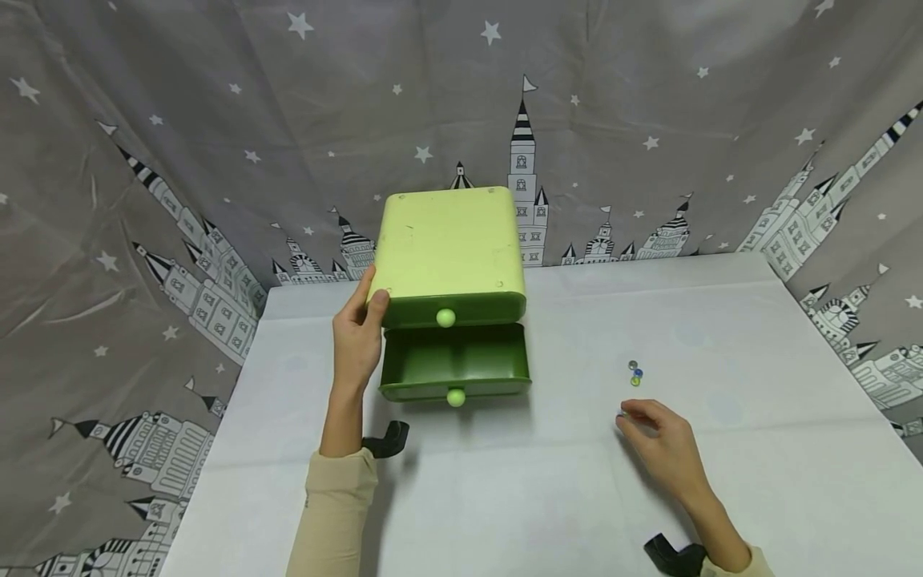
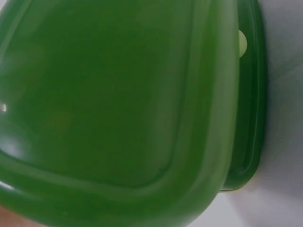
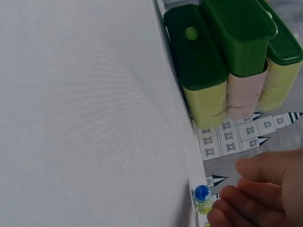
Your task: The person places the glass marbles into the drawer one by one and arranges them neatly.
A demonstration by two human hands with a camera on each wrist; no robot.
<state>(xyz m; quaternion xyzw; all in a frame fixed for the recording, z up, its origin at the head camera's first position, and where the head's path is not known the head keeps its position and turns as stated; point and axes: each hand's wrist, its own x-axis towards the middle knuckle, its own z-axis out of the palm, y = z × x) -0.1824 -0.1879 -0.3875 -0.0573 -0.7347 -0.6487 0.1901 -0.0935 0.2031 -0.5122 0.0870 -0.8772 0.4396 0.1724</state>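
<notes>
A small drawer cabinet (image 1: 450, 240) with a light yellow-green top stands on the white cloth. Its middle drawer (image 1: 456, 365) is pulled out, and no contents show inside. My left hand (image 1: 358, 336) rests against the cabinet's left side, fingers straight along it and thumb at the front corner. In the left wrist view a green drawer front (image 2: 109, 104) hides most of that hand. Beside several small glass marbles, including a blue marble (image 3: 202, 193), my right hand (image 1: 663, 449) hovers with loosely bent fingers. Nothing shows between its thumb and fingers in the right wrist view.
A white cloth (image 1: 548, 489) covers the table. Behind it and at both sides hangs a grey curtain (image 1: 598, 88) printed with castles and stars. The pulled-out drawer juts forward, with its round knob (image 1: 456, 397) in front.
</notes>
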